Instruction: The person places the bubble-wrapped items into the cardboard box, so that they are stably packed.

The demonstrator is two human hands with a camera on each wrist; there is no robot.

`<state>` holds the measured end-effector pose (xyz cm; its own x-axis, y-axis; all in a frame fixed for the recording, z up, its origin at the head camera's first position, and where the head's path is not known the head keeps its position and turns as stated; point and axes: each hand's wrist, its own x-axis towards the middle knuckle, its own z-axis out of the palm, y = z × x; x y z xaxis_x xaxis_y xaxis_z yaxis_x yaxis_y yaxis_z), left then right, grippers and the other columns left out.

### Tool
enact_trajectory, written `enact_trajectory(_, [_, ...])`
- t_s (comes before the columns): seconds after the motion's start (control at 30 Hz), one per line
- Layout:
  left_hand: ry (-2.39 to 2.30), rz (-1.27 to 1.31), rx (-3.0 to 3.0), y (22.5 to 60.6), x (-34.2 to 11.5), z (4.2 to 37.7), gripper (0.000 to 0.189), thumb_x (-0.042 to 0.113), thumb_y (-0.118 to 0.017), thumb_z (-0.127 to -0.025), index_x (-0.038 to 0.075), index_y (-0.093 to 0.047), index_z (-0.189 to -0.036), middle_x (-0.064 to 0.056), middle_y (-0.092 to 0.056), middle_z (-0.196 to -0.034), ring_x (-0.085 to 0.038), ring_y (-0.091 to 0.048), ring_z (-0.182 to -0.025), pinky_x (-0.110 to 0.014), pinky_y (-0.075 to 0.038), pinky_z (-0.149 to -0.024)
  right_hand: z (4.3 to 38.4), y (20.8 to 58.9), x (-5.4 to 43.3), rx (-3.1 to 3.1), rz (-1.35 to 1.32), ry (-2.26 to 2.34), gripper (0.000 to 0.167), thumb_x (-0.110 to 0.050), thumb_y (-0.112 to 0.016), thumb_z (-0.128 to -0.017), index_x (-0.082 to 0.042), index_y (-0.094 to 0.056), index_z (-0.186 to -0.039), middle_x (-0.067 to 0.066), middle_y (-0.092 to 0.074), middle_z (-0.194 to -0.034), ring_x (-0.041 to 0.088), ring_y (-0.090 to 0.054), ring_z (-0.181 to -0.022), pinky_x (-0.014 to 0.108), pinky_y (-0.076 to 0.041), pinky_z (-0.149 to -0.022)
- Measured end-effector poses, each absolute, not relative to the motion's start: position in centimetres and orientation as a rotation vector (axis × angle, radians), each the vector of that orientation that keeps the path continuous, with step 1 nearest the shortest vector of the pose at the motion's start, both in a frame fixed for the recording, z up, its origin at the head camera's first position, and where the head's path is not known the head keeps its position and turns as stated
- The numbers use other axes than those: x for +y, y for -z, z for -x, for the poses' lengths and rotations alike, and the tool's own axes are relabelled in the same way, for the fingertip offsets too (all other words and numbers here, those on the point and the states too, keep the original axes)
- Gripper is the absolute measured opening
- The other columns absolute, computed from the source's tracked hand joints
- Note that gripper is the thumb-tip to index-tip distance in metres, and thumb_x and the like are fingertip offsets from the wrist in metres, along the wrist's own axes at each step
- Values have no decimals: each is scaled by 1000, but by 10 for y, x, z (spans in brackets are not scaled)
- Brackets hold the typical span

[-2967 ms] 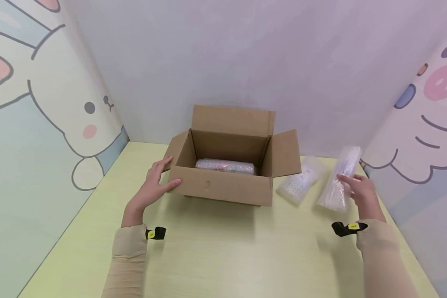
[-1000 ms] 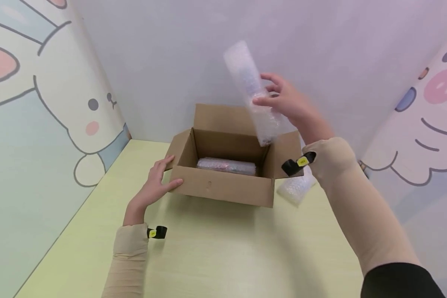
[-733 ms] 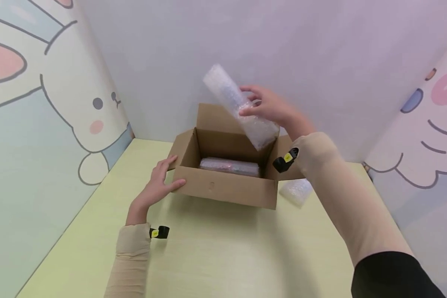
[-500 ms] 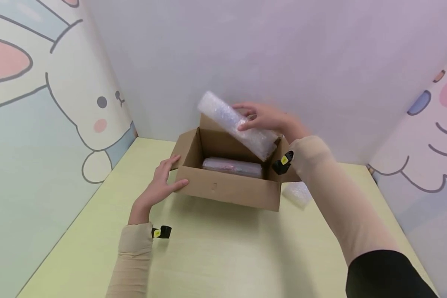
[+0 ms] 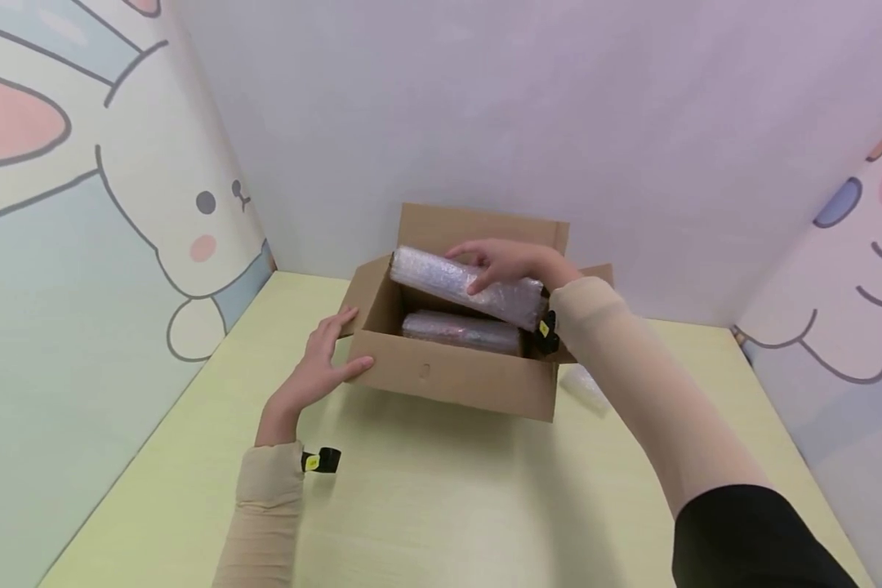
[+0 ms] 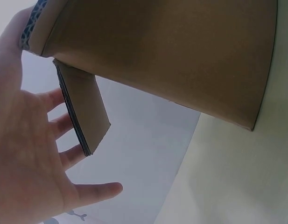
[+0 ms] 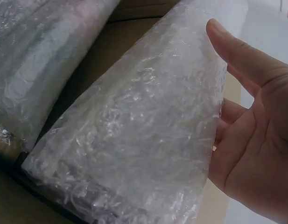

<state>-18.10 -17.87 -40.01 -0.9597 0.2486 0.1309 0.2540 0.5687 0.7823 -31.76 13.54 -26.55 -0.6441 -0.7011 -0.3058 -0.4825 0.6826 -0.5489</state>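
Note:
My right hand [image 5: 505, 263] grips a long bubble-wrapped package [image 5: 434, 273], thumb on the near side and fingers on the far side. The package slants down to the right within the opening of a cardboard box [image 5: 452, 380]. In the right wrist view, clear bubble wrap [image 7: 134, 121] fills the middle, with the thumb along its edge. A second bubble-wrapped package [image 5: 459, 331], with pinkish colours showing through, lies inside the box along the front wall. My left hand [image 5: 316, 371] rests at the box's left front corner, fingers on the left flap [image 6: 83, 102] and thumb on the front flap.
Another piece of bubble wrap [image 5: 584, 385] lies on the pale yellow table [image 5: 426, 506] right of the box, partly behind my right forearm. The box's back flap [image 5: 478, 219] stands up before the wall. Cartoon-printed side walls [image 5: 206, 310] border the table.
My right hand has lifted the package from the table's right side, carried it left over the box and lowered it into the opening, tipping it flatter. My left hand stays at the corner.

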Motion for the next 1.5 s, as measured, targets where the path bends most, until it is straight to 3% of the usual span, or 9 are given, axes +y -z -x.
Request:
enact_trajectory(0.33, [1385, 447, -2781, 401, -180, 182, 85, 36, -68, -89, 15, -20, -155, -16, -20, -157, -38, -16, -142, -66, -24, -109, 314, 279, 123, 2470, 999, 237, 64, -16, -65, -92, -10, -37, -149, 15, -32, -156, 35, -42, -136, 49, -36, -111])
enact_trajectory(0.63, [1387, 467, -2787, 400, -177, 186, 84, 37, -67, -89, 15, -19, -155, -17, -20, -157, -38, -16, -142, -66, -24, -109, 307, 271, 134, 2490, 904, 381, 67, -11, -67, -90, -9, -35, -150, 23, -56, -134, 34, -55, -125, 45, -45, -105])
enact_trajectory(0.9, [1389, 462, -2789, 401, -178, 187, 84, 37, -66, -89, 15, -19, -155, -16, -19, -157, -39, -14, -143, -67, -23, -109, 294, 245, 152, 2493, 865, 502, 69, -11, -65, -91, -14, -32, -152, 21, -48, -143, 36, -50, -131, 48, -42, -108])
enact_trajectory(1.17, [1380, 448, -2822, 400, -184, 191, 83, 38, -64, -91, 17, -17, -156, -16, -19, -158, -38, -15, -144, -65, -23, -111, 274, 217, 188, 2478, 901, 834, 60, -12, -59, -96, -14, -34, -151, 21, -47, -144, 39, -45, -134, 50, -41, -108])
enact_trajectory(1.3, [1375, 453, -2839, 399, -187, 194, 81, 40, -62, -93, 16, -17, -156, -17, -19, -158, -39, -16, -145, -65, -21, -112, 264, 216, 219, 2509, 853, 998, 59, -14, -58, -97, -17, -35, -151, 18, -51, -142, 31, -51, -131, 37, -46, -104])
enact_trajectory(1.5, [1386, 447, -2847, 399, -190, 194, 82, 39, -62, -93, 16, -15, -156, -17, -19, -157, -39, -16, -144, -65, -22, -111, 251, 221, 283, 2605, 776, 1176, 57, -13, -55, -98, -19, -35, -151, 0, -58, -135, 0, -58, -118, 11, -45, -93])
